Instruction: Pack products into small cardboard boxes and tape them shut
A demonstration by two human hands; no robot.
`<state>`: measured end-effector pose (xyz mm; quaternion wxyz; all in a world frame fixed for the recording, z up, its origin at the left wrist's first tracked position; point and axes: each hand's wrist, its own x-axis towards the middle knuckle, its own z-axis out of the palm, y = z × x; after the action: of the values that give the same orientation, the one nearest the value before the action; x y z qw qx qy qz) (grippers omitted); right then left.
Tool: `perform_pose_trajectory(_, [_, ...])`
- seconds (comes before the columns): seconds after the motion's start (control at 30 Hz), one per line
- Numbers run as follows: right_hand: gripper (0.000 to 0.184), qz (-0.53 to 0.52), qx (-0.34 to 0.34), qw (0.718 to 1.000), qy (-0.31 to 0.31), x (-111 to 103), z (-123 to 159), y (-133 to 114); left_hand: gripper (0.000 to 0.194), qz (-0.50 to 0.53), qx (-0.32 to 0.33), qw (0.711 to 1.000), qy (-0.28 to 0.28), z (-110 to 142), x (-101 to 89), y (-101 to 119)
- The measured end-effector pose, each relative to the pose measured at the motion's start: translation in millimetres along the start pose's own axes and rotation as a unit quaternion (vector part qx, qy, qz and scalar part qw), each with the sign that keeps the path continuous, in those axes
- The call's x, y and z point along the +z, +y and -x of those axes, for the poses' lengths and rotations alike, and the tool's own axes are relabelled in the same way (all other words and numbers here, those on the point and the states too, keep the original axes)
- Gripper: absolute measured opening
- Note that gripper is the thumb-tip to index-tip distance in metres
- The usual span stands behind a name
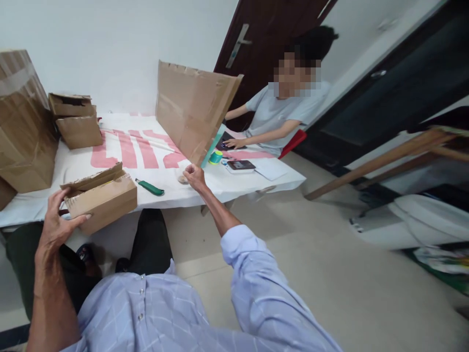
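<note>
My left hand (60,222) grips the left end of a small brown cardboard box (110,198), thumb on its near side. The box's upper flap stands raised, and it rests at the table's front edge. My right hand (195,177) is closed in a pinch on what looks like a roll of clear tape (182,178), low over the table; the fingertips partly hide it. Between the two hands lies a green utility knife (150,187) on the white cloth.
A large cardboard sheet (196,105) stands upright behind my right hand. A big carton (25,127) and a small open box (78,128) stand at left. At right are a green tape roll (216,157), a dark-screened device (241,166) and a seated person (274,115) using a mouse.
</note>
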<state>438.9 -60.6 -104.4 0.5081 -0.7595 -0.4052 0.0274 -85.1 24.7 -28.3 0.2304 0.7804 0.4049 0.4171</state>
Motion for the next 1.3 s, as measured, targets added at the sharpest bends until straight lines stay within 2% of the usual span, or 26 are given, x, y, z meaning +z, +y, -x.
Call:
perform_pose_trajectory(0.27, [0.013, 0.065, 0.028, 0.997, -0.03, 14.6, -8.7, 47.7, 0.111, 0.001, -0.016, 1.0, 0.0, -1.8, -1.3, 1.8])
perform_pose_trajectory(0.47, [0.013, 0.093, 0.023, 0.995, -0.029, 21.6, -14.4, 60.8, 0.108, -0.006, -0.016, 1.0, -0.001, -1.8, -1.2, 4.5])
perform_pose_trajectory(0.63, [0.021, 0.115, 0.022, 0.993, -0.017, 23.0, -16.3, 67.8, 0.106, -0.003, -0.021, 1.0, -0.003, -1.3, -1.9, 8.2])
perform_pose_trajectory(0.8, [0.037, 0.143, 0.019, 0.989, -0.017, 20.9, -17.4, 69.7, 0.104, -0.005, -0.016, 1.0, -0.002, -2.0, -2.1, 7.7])
perform_pose_trajectory(1.17, [0.032, 0.239, -0.059, 0.968, -0.043, 18.7, -0.3, 54.2, 0.098, -0.015, -0.007, 1.0, -0.007, -3.0, -3.2, 6.7])
perform_pose_trajectory(1.3, [0.039, 0.277, -0.073, 0.957, -0.045, 16.6, 3.3, 49.2, 0.095, -0.011, -0.012, 1.0, -0.013, -3.6, -2.8, 7.5])
